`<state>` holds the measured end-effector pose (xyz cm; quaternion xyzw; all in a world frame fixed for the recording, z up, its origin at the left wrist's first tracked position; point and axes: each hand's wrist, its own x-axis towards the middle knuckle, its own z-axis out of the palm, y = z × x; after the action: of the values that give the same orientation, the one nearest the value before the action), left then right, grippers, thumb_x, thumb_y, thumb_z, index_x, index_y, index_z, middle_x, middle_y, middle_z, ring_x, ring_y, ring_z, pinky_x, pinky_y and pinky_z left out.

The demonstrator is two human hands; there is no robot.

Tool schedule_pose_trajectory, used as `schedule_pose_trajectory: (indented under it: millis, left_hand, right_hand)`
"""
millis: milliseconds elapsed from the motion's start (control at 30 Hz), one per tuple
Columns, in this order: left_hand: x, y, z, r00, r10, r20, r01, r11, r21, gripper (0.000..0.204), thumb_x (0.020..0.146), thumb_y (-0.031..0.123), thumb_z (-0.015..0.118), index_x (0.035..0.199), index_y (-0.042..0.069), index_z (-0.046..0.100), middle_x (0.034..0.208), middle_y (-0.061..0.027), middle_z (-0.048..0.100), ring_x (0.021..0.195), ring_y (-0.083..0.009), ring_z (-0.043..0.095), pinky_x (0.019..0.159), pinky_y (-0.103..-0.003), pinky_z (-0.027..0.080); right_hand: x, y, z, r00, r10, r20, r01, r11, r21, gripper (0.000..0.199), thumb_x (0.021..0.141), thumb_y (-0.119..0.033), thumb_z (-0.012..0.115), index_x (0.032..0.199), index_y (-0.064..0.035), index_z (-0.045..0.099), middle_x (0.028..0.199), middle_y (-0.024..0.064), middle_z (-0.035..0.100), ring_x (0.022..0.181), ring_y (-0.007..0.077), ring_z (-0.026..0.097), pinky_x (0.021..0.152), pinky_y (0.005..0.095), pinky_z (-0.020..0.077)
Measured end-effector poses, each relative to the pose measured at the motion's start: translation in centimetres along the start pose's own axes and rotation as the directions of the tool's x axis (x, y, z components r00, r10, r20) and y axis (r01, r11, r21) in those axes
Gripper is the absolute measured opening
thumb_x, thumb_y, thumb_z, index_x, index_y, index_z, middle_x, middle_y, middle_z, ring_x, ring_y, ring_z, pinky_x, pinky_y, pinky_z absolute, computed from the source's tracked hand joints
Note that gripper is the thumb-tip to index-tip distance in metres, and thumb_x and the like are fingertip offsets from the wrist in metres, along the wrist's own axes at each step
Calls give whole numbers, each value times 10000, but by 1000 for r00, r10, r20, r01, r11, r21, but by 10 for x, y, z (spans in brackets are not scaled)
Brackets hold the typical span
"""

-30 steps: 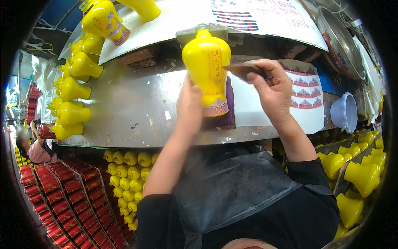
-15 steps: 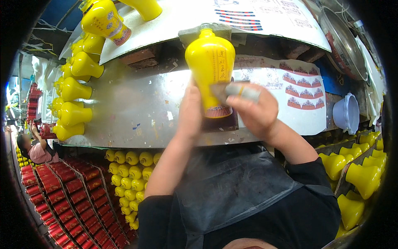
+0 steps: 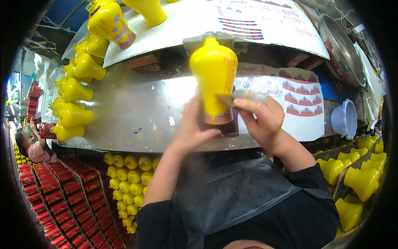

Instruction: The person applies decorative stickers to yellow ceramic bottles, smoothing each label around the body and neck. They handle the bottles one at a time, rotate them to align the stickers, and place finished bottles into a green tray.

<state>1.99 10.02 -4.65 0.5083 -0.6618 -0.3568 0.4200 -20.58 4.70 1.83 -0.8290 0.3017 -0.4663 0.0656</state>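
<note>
A glossy yellow bottle [image 3: 213,70] lies in front of me, its neck resting on a grey block [image 3: 226,40]. Orange lettering runs down its right side, and a patterned band [image 3: 219,118] circles the base. My left hand [image 3: 192,128] grips the bottle's lower left side, thumb stretched below the base and the other fingers partly hidden. In my right hand [image 3: 265,118] is a small scraper [image 3: 251,96] with a grey wrapped handle. Its dark blade, slightly blurred, is at the bottle's lower right surface.
Decal sheets lie on the metal table at right [image 3: 304,97] and on a raised white board [image 3: 195,20]. Yellow bottles [image 3: 78,90] line the left. A lavender tub [image 3: 344,119] stands right. Red boxes [image 3: 70,203] fill the lower left, where another person [image 3: 35,147] works.
The bottle has turned, so its lettering now sits nearer the right edge. My left thumb has spread out below the base. The scraper has shifted slightly right and down.
</note>
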Motion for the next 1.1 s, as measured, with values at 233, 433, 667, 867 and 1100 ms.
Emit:
schedule_pose_trajectory:
  millis: [233,433,667,867,1100]
  left_hand:
    - [11,6,12,993,25,-112,-29,999,-41,919,835,170,794,1583,22,282,1459,-213,536,1351,-369,524,1136,-453,398]
    - [13,26,18,976,31,-214,-16,997,69,987,749,250,893,1540,13,353,1351,-213,593,1251,-418,556,1081,-486,433]
    - [3,7,15,983,7,-182,20,989,149,1059,779,285,879,1601,3,274,1440,-218,535,1314,-402,513,1121,-466,398]
    - [-1,-11,16,986,-139,-97,116,971,-207,1056,822,291,854,1625,7,230,1533,-201,474,1387,-354,473,1169,-440,357]
    - [2,-1,18,983,-103,-151,74,980,-184,1007,798,240,869,1595,3,301,1511,-205,484,1403,-351,461,1178,-440,350]
  right_hand:
    - [-4,-1,3,989,-72,129,55,989,135,348,766,25,797,1096,-70,735,949,125,732,810,272,733,714,352,589]
    - [52,41,13,881,474,9,-458,847,269,283,957,-82,684,1227,-8,643,1115,106,711,1004,163,671,901,294,534]
    - [82,85,9,868,446,217,-494,729,474,227,964,-97,687,1166,7,694,1076,47,719,987,108,635,890,256,515]
    - [87,91,18,866,483,127,-497,807,319,279,924,-205,686,1129,-24,742,996,140,772,872,215,729,828,318,552]
    - [87,89,4,856,497,145,-516,843,156,239,959,-121,689,1154,12,728,1050,57,745,972,117,655,891,268,524]
